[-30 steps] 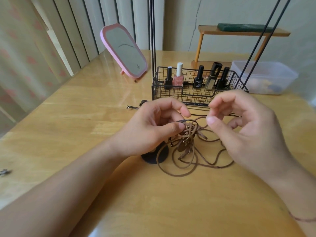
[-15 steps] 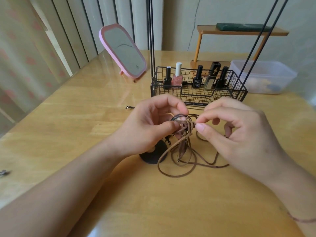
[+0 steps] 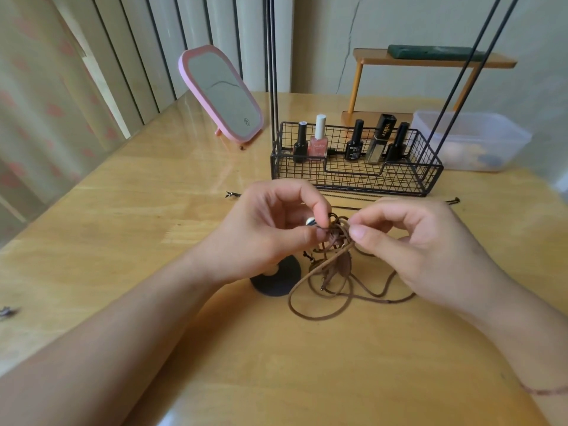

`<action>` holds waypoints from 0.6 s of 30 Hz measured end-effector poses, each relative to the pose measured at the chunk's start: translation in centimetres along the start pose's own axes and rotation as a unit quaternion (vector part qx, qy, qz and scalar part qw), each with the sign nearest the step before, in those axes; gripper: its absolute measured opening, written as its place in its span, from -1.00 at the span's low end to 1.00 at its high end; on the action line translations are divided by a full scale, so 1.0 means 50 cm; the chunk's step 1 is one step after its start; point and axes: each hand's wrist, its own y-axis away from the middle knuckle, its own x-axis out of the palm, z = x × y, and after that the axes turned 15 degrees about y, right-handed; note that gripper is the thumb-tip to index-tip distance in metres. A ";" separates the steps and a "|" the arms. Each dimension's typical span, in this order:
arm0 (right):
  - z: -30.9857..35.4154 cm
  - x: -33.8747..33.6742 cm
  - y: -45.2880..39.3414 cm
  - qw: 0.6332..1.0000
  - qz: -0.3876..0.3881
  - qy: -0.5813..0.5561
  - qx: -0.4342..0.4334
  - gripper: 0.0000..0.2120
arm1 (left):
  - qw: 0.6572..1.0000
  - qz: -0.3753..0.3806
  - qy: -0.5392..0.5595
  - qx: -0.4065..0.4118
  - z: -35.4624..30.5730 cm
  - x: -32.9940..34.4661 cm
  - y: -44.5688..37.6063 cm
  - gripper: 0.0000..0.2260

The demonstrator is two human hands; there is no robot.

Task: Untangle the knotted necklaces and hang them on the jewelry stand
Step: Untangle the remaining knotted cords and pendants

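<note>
Just in front of the black wire basket (image 3: 353, 176), on the side toward the person, both hands meet over a knot of brown cord necklaces (image 3: 333, 241). Left hand (image 3: 264, 235): thumb and forefinger pinch the knot from its left side, the other fingers curled, with a small pale bead showing at the fingertips. Right hand (image 3: 412, 244): thumb and forefinger pinch a strand at the knot's right side, the remaining fingers loosely bent. The knot is lifted off the wooden table (image 3: 123, 210); below it, loops of cord trail down and lie on the tabletop on the near side of the basket, and a leaf-shaped brown pendant hangs among the strands. A round black base (image 3: 276, 279) sits on the table under the left hand, just beside the cord loops; what it carries is hidden by the hand. Inside the basket, along its far wall, stand nail polish bottles (image 3: 319, 139), one pink with a white cap, the others dark. Thin black rods rise from the basket's left and right ends and run out of view at the top. Left of the basket and farther back, a pink-framed mirror (image 3: 222, 93) leans tilted. Right of the basket sits a clear plastic box (image 3: 470, 139); behind the basket stands a small wooden shelf (image 3: 430, 61).
</note>
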 end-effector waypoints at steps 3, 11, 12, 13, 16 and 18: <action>-0.001 -0.003 -0.002 0.997 0.020 -0.053 0.047 -0.76 | 1.000 -0.001 -0.005 0.000 -0.002 -0.002 0.001 -0.81; 0.010 -0.009 -0.001 0.999 0.021 -0.015 0.042 -0.93 | 0.996 0.005 -0.088 -0.021 -0.003 0.009 0.004 -0.79; 0.012 -0.010 -0.001 0.999 0.020 -0.006 0.038 -0.93 | 0.995 0.003 -0.096 -0.023 -0.003 0.010 0.004 -0.80; 0.011 -0.010 -0.001 0.999 0.019 0.003 0.034 -0.93 | 0.994 -0.001 -0.102 -0.025 -0.003 0.010 0.004 -0.81; 0.008 -0.008 0.000 0.999 0.012 0.028 0.023 -0.92 | 0.992 -0.005 -0.126 -0.022 -0.002 0.011 0.005 -0.81; 0.007 -0.008 0.000 0.999 0.011 0.045 0.017 -0.91 | 0.989 -0.003 -0.149 -0.014 -0.001 0.011 0.006 -0.81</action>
